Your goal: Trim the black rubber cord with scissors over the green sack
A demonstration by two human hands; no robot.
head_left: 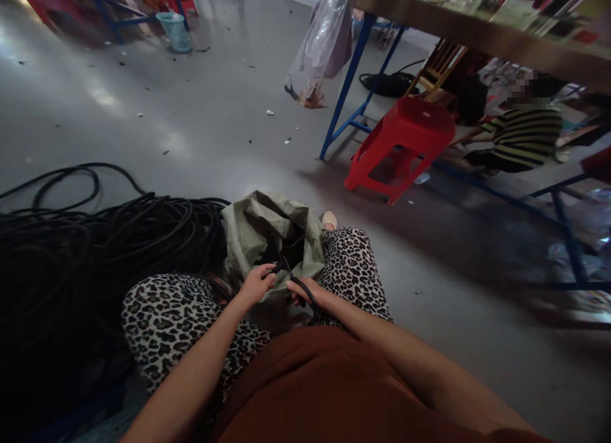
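Observation:
My right hand is closed around the black handles of a pair of scissors, whose blades point up and to the left. Pinched between the fingers of my left hand is a small black piece, too small and dark to name. The blade tips are close beside that piece; whether they touch it I cannot tell. Both hands are over the near side of an open pale green woven sack, which stands between my knees. Dark material lies inside the sack, its kind unclear.
A large heap of black cable or tubing lies at the left. A red stool stands by a blue-legged table, from which a clear plastic bag hangs. Another person crouches at the right. A blue basket stands farther back.

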